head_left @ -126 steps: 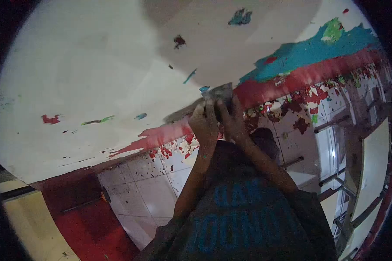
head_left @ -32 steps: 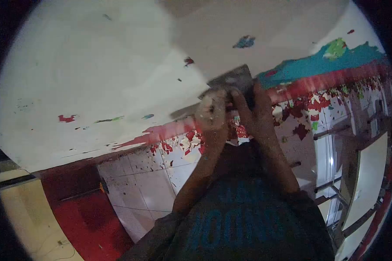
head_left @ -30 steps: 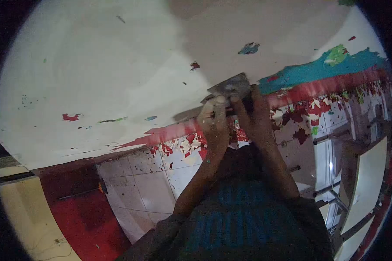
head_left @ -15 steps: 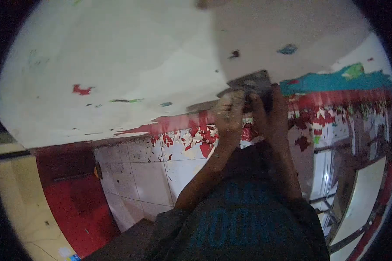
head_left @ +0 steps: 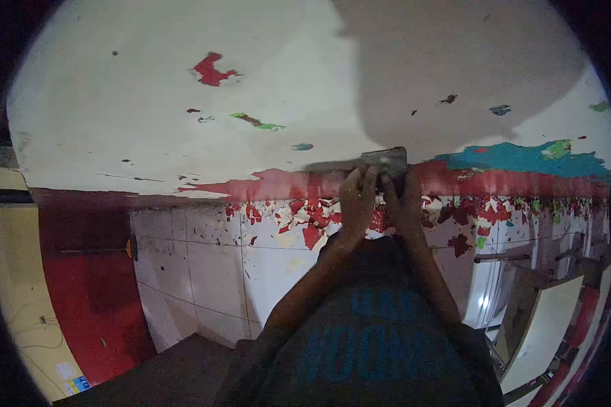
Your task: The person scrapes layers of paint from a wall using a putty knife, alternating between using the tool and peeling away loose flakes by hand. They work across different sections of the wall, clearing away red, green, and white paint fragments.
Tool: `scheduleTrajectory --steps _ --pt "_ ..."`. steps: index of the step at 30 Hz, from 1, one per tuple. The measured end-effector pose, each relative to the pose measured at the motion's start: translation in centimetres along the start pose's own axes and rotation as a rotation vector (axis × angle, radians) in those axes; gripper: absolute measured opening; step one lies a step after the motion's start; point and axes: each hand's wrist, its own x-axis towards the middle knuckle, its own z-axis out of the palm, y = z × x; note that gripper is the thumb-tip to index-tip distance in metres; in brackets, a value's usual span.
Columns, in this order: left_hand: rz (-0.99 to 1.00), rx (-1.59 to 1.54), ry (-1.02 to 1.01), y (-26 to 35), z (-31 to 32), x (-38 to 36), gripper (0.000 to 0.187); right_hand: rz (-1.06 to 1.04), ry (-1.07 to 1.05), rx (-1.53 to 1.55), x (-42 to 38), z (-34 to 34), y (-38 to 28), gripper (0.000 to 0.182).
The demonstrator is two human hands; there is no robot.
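Both my hands grip a flat, dark grey scraper (head_left: 385,161) pressed to the painted wall (head_left: 265,61) along its low edge. My left hand (head_left: 358,198) is closed on the tool's left side. My right hand (head_left: 398,202) is closed on its right side, close beside the left. The scraper lies where pale paint meets a bare red band (head_left: 265,184). A teal patch (head_left: 523,161) shows to its right. My fingers hide the tool's lower part, and the thumbs are hard to make out.
Red and cream paint flakes (head_left: 312,220) litter the tiled floor (head_left: 214,271) along the wall's foot. At left stands a red panel (head_left: 88,292) beside a yellowish wall (head_left: 10,271). A pale board (head_left: 543,325) and metal-framed furniture are at right.
The camera view has shifted, so the wall's bare patches appear farther right. My hands and the scraper sit lower in view and a little farther left of the teal patch.
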Motion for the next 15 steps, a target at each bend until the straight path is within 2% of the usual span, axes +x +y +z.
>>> scheduleTrajectory --steps 2,5,8,10,11,12,13,15 --pt "0.118 0.201 -0.216 0.4 -3.3 0.9 0.027 0.102 -0.06 0.102 0.6 -0.7 -1.2 0.027" --pt "0.083 0.474 -0.353 3.0 -7.9 -0.4 0.028 0.333 -0.348 -0.099 0.8 -3.3 -3.2 0.027" --pt "-0.026 0.379 -0.171 4.0 -11.2 -0.5 0.027 0.005 -0.278 -0.397 -3.5 -3.7 1.1 0.028" --pt "-0.17 0.096 -0.085 -1.4 -12.7 -0.3 0.024 0.219 -0.41 -0.311 -4.8 -2.4 2.0 0.028" --pt "-0.24 -0.045 -0.042 -5.7 -13.1 -0.2 0.022 0.228 -0.411 -0.216 -4.6 -1.4 1.2 0.028" --pt "-0.175 0.294 -0.137 -10.0 -13.1 -0.1 0.021 0.238 -0.412 -0.122 -4.5 -0.3 0.3 0.029" --pt "-0.214 0.039 -0.102 -10.8 -12.5 -0.4 0.025 0.146 -0.353 0.019 -4.0 1.6 -1.4 0.031" --pt "-0.286 -0.472 -0.032 -12.2 -10.0 -1.4 0.032 0.25 -0.291 0.037 -2.9 5.7 -0.2 0.03"
